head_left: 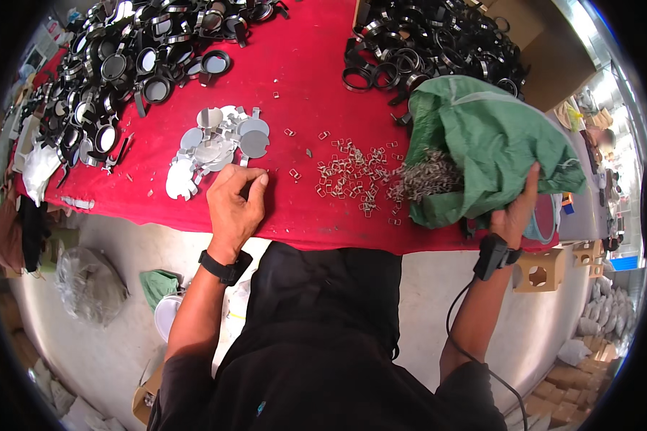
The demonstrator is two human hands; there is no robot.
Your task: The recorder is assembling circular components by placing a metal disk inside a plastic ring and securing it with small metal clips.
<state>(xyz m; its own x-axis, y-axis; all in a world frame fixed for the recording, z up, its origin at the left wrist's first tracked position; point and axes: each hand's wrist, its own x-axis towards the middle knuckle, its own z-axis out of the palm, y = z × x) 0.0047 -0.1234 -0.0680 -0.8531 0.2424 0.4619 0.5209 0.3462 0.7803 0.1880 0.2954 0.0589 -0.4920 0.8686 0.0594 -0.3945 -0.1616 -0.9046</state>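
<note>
My left hand rests on the red cloth with its fingers curled, fingertips just below a pile of round silver mirror discs; whether it pinches anything I cannot tell. My right hand grips the lower edge of a green woven sack lying on its side. Small metal clips spill from the sack's mouth, and more clips lie scattered on the cloth between my two hands.
Black round frames with handles are heaped at the far left. A pile of black rings lies at the back right. Bags and a green rag lie on the grey floor; cardboard pieces sit at right.
</note>
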